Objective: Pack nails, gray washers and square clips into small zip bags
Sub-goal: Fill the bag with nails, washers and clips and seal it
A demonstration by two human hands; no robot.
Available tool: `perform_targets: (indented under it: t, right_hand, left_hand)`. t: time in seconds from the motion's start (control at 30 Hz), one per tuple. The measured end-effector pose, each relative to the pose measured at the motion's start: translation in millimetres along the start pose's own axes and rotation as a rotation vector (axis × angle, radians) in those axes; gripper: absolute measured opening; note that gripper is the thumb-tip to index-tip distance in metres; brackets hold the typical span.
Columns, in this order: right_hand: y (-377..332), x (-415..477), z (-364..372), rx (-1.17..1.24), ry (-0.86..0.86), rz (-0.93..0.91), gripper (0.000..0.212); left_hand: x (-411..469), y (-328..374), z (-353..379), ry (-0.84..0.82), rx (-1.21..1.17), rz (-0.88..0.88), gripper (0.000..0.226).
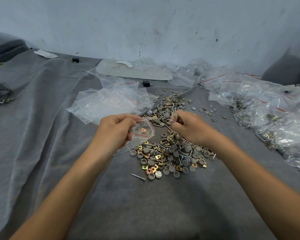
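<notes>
My left hand [113, 130] pinches a small clear zip bag [144, 129] by its mouth; a brass square clip shows through the plastic. My right hand [189, 127] pinches a few thin nails [175, 119], held just right of the bag. Below and between my hands lies a heap of gray washers [171, 158], brass square clips [151, 169] and nails on the gray cloth. A second heap of the same parts [166, 108] lies behind my hands. One loose screw-like nail [138, 177] lies at the near edge of the heap.
Empty zip bags [104, 103] are piled at the back left of the heaps. Filled bags [260, 115] spread along the right. A flat gray board [133, 70] lies against the wall. Black ties [0, 94] sit at far left on the gray cloth [42, 135].
</notes>
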State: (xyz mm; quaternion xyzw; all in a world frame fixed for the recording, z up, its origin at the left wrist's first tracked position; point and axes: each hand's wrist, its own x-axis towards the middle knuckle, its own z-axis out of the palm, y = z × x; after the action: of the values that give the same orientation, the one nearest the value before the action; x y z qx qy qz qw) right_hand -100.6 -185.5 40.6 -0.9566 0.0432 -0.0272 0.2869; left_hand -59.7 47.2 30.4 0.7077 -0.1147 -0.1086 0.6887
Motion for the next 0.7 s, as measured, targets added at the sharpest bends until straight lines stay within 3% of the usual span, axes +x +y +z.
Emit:
perform_targets:
  t: [0.27, 0.47, 0.7]
  right_hand:
    - [-30.3, -24.7, -17.4, 0.322, 0.07, -0.125, 0.006]
    - [-50.3, -22.3, -6.8, 0.042, -0.019, -0.209, 0.009]
    - [-50.6, -19.1, -5.4, 0.216, -0.045, -0.217, 0.006]
  left_hand:
    - [1.4, -11.2, 10.3, -0.104, 0.121, 0.0, 0.025]
    - [2.1, -15.6, 11.9, -0.127, 0.145, 0.02, 0.024]
    - [2.3, -11.8, 9.7, -0.113, 0.108, 0.005, 0.022]
